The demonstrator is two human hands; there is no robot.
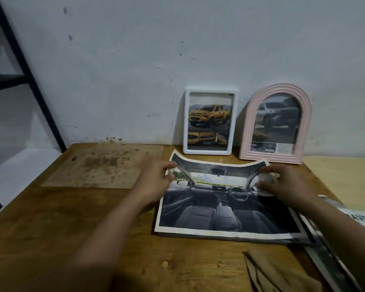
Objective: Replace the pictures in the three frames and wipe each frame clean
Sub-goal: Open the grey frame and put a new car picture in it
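Wooden tabletop (pixel 72 228) against a pale wall. Large car-interior print (pixel 226 211) lies flat at centre-right, far edge curled up. Left hand (pixel 156 180) pinches its left edge; right hand (pixel 282 182) pinches the right. Behind stand pink arched frame (pixel 249 127) and white frame (pixel 185 123), leaning on the wall. Brown cloth (pixel 278 275) near front.

Brown cloth (pixel 282 275) cut off below, arched frame's picture (pixel 276 123) blurred
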